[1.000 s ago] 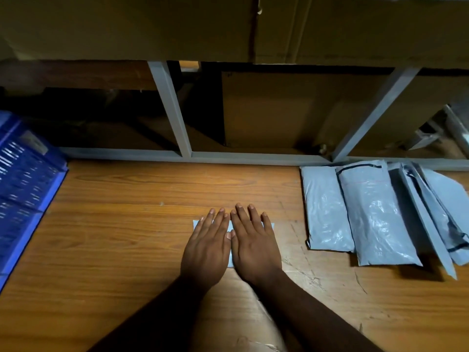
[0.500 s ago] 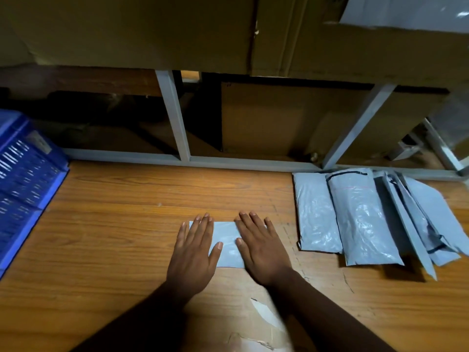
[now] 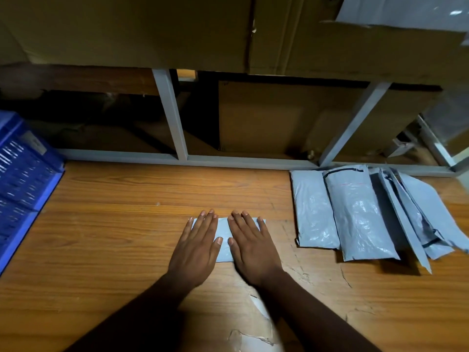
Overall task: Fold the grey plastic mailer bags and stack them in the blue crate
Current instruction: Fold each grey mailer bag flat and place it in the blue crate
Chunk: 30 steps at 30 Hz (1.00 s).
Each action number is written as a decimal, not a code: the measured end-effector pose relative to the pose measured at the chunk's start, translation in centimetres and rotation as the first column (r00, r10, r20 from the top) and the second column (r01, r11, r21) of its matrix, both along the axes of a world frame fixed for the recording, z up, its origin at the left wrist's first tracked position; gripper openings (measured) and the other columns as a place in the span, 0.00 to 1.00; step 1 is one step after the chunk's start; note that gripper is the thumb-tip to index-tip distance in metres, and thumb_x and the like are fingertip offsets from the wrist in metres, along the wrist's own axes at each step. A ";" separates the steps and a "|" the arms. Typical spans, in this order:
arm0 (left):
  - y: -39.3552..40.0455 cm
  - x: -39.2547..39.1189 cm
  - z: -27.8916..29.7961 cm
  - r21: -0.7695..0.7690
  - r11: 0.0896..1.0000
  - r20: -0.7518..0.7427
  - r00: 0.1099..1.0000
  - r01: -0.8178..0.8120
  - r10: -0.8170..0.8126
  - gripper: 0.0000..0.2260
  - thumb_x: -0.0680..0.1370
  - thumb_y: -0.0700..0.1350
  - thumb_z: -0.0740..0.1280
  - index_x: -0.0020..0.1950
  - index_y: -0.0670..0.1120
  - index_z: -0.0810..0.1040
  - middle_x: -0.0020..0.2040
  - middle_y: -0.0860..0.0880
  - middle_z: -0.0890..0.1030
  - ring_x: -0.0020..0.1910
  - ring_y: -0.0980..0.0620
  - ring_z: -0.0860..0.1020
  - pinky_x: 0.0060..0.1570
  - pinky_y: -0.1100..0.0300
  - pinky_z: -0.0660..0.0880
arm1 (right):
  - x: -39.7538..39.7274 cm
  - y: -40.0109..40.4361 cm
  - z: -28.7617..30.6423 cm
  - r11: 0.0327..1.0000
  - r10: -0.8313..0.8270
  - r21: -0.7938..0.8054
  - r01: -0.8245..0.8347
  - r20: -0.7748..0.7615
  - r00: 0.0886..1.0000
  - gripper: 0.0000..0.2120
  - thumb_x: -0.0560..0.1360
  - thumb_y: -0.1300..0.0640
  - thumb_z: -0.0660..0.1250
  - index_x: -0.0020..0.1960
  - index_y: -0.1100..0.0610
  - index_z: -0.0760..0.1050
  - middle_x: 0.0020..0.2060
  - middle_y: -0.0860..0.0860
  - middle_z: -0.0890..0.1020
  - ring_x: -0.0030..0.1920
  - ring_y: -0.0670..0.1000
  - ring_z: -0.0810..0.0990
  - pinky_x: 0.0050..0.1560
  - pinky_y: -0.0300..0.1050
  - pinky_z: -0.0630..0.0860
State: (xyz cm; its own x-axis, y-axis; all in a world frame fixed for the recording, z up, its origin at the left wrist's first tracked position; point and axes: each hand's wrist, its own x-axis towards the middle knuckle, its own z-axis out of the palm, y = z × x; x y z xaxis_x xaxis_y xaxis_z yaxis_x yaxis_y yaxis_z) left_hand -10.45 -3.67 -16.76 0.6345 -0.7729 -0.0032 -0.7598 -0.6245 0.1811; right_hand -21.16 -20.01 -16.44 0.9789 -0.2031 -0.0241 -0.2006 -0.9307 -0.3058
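Palms down, the left hand and right hand press flat with straight fingers on the folded grey mailer mid-table — likely setting the crease (unfolded bags wait right) — with the blue crate well apart at left.

A second ago the left hand and the right hand lay pressed side by side on the folded mailer bag, thumbs touching, so that only slivers of grey showed at its corners. Half a second ago they had slid apart, baring a wide strip of the bag between them. Now they have drawn partly together again (a narrow grey strip shows between the thumbs), both flat with straight fingers, and the bag's far edge and near edge show between them on the desk.
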 end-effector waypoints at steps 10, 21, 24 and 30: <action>-0.5 0.5 0.2 0.012 1.000 -0.016 1.000 -0.015 0.016 0.28 0.86 0.56 0.44 0.83 0.45 0.59 0.83 0.49 0.58 0.83 0.52 0.54 0.81 0.52 0.46 | 0.6 -0.5 -0.5 1.000 -0.009 -0.027 0.009 -0.015 1.000 0.27 0.87 0.45 0.43 0.84 0.53 0.53 0.84 0.48 0.53 0.84 0.49 0.47 0.81 0.58 0.48; 1.5 1.5 0.1 0.013 0.999 -0.128 0.990 -0.048 0.050 0.33 0.84 0.66 0.44 0.85 0.51 0.46 0.84 0.55 0.44 0.83 0.55 0.43 0.80 0.55 0.41 | -1.5 -2.9 0.2 0.999 -0.051 0.009 0.052 -0.130 0.990 0.32 0.86 0.37 0.42 0.85 0.49 0.38 0.83 0.45 0.38 0.82 0.47 0.34 0.82 0.53 0.38; 2.3 2.8 2.1 -0.128 0.990 -0.311 0.950 -0.058 0.016 0.29 0.86 0.60 0.53 0.84 0.51 0.54 0.83 0.57 0.53 0.82 0.57 0.50 0.77 0.64 0.44 | -1.2 -4.0 2.0 0.982 -0.034 0.179 0.058 -0.132 0.991 0.31 0.86 0.39 0.47 0.85 0.51 0.48 0.84 0.47 0.49 0.83 0.49 0.46 0.82 0.54 0.46; 0.3 8.2 5.0 0.062 0.997 -0.348 0.937 0.039 -0.015 0.19 0.78 0.56 0.72 0.67 0.52 0.79 0.55 0.54 0.76 0.58 0.50 0.73 0.58 0.53 0.72 | 2.3 -6.3 5.6 0.999 -0.027 -0.022 0.023 -0.240 0.970 0.28 0.77 0.42 0.70 0.74 0.50 0.73 0.65 0.53 0.76 0.64 0.57 0.72 0.60 0.51 0.73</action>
State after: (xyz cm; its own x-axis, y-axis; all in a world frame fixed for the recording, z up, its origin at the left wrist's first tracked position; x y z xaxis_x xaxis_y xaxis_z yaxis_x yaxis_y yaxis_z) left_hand -2.24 -3.32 -11.77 0.5634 -0.7802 -0.2717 -0.6737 -0.6242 0.3956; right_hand -18.87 -26.36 -10.83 0.9394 -0.2302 -0.2542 -0.2895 -0.9297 -0.2279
